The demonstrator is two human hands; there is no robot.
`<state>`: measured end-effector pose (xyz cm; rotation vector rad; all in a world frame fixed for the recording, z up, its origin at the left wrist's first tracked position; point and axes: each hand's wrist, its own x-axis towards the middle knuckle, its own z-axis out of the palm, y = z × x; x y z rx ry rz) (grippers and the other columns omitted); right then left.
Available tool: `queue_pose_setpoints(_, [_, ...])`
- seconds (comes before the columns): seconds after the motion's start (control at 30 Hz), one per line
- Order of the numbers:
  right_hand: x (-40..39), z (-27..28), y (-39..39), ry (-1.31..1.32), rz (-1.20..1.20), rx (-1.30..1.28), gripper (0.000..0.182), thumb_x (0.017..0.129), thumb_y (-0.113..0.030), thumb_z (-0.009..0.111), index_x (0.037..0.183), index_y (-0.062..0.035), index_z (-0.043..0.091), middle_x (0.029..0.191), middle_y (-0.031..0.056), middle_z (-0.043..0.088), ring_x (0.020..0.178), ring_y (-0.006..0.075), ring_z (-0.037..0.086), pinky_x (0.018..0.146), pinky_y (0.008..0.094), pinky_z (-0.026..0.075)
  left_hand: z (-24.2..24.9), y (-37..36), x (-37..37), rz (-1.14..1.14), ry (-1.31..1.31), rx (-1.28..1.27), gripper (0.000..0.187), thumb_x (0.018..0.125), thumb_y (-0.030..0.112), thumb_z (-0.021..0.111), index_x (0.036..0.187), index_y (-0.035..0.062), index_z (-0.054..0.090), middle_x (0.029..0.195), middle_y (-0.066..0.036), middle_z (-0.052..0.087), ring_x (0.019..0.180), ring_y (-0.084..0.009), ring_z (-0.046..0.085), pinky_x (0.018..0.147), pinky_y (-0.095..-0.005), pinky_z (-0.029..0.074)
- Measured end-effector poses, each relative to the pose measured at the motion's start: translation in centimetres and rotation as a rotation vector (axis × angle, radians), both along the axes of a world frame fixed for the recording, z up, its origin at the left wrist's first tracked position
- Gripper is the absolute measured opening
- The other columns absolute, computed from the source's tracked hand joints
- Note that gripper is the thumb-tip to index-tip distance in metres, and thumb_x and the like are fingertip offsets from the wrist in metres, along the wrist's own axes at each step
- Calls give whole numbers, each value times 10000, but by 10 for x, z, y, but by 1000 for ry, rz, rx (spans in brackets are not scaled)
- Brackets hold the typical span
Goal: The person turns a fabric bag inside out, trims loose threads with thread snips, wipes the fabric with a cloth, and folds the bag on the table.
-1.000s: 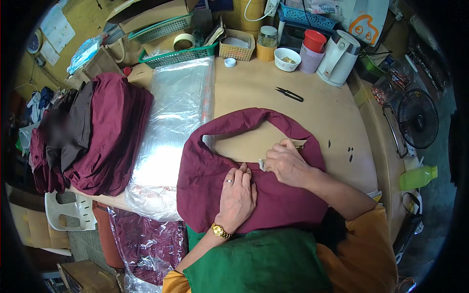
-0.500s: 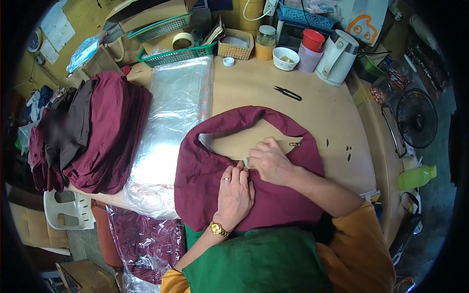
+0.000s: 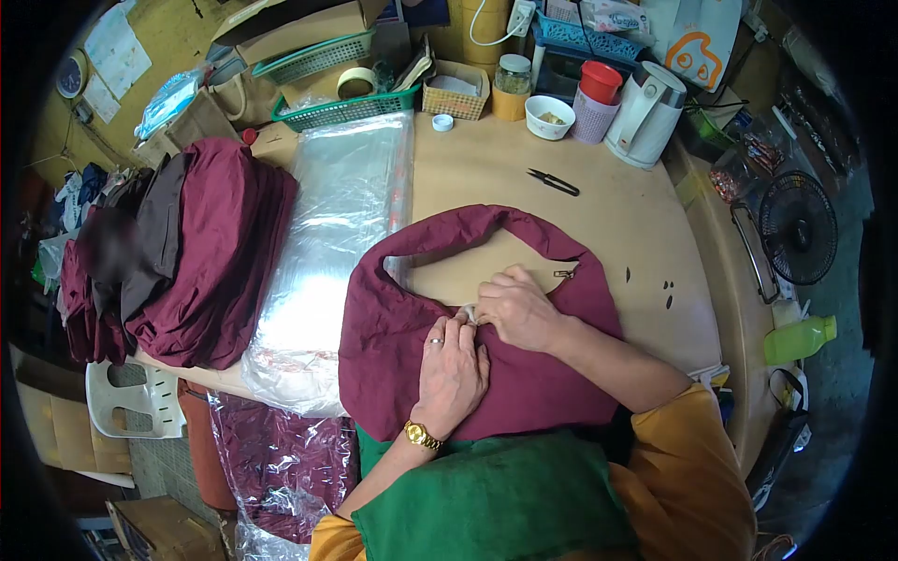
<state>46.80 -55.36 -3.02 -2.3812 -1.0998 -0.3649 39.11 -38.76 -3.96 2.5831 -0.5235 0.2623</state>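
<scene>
A maroon fabric shoulder bag lies flat on the table in front of me, its strap loop pointing away. My left hand rests on the bag's front with its fingers stretched out just below the opening edge. Close by at that edge, my right hand is closed on a small white piece, mostly hidden by the fingers, and presses it against the fabric. A zipper pull shows at the right end of the opening.
Left of the bag lie clear plastic sleeves and a pile of maroon bags. Black thread snips lie beyond it. Along the back stand a green basket, a bowl and a white kettle.
The view has shifted slightly. My right hand has moved only a little at the opening edge, while my left hand stays on the bag.
</scene>
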Motion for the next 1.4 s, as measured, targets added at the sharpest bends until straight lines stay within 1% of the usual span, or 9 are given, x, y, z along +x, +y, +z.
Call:
queue_pose_setpoints(0.37, [-1, -3, 2, -35, -22, 25, 94, 725, -30, 646, 695, -115, 673, 746, 10, 595, 813, 204, 568, 867, 386, 374, -1, 2, 0, 16, -21, 10, 417, 852, 129, 629, 1214, -48, 522, 1279, -208, 523, 1187, -388, 482, 1031, -455, 402])
queue_pose_setpoints(0.47, [2, 18, -20, -43, 40, -61, 74, 724, -52, 654, 696, -117, 675, 760, 15, 604, 825, 205, 584, 862, 386, 373, 0, 2, 0, 9, -2, -36, 417, 855, 133, 628, 1214, -50, 522, 1278, -207, 524, 1186, -388, 482, 1028, -458, 404])
queue_pose_setpoints(0.57, [13, 39, -35, 30, 10, -472, 63, 729, -68, 665, 699, -123, 677, 774, 22, 604, 835, 214, 600, 866, 392, 373, 0, 1, -1, 17, -46, -12, 418, 856, 137, 627, 1214, -52, 521, 1270, -207, 527, 1181, -383, 484, 1025, -454, 406])
queue_pose_setpoints(0.77, [-8, -3, -4, 43, -34, 7, 40, 759, -85, 672, 727, -109, 677, 794, 42, 597, 847, 227, 608, 833, 402, 392, 0, 4, -2, 10, -4, 0, 441, 861, 146, 624, 1237, -56, 516, 1289, -215, 523, 1209, -383, 473, 1032, -447, 405])
queue_pose_setpoints(0.9, [-3, 39, -32, -18, -160, -460, 31, 784, -114, 691, 773, -108, 719, 798, 20, 606, 858, 225, 595, 831, 375, 370, 3, 3, -2, -9, -10, -78, 510, 842, 100, 634, 1297, -64, 471, 1341, -247, 471, 1226, -407, 461, 1056, -465, 392])
queue_pose_setpoints(1.07, [-30, 5, -1, 11, -93, -58, 89, 846, -122, 649, 921, -76, 636, 1136, 113, 567, 1053, 289, 524, 906, 431, 399, 5, 4, -4, 27, -11, -220, 642, 805, 53, 667, 1383, -31, 402, 1397, -270, 408, 1271, -443, 431, 1082, -462, 379])
queue_pose_setpoints(1.17, [-35, -8, -1, 74, -129, 22, 120, 855, -124, 647, 965, -81, 621, 1146, 96, 571, 1073, 284, 520, 917, 422, 398, 12, 15, 4, 40, 10, -448, 523, 797, 64, 689, 1294, 21, 532, 1414, -275, 393, 1285, -476, 411, 1092, -508, 362])
queue_pose_setpoints(1.27, [-35, -7, -1, 84, -112, 18, 127, 857, -126, 647, 975, -84, 619, 1132, 87, 572, 1071, 276, 521, 922, 425, 393, 54, 37, 18, 203, -245, -35, 156, 821, 146, 684, 954, 70, 716, 1474, -288, 360, 1406, -522, 255, 1107, -657, 246])
queue_pose_setpoints(1.4, [-35, -9, -1, 68, -105, 5, 113, 853, -130, 652, 953, -88, 621, 1100, 84, 581, 1060, 274, 525, 916, 425, 392, 35, 73, 75, 473, -244, 108, 170, 856, 213, 664, 921, 83, 752, 1460, -255, 423, 1383, -505, 318, 1052, -656, 333])
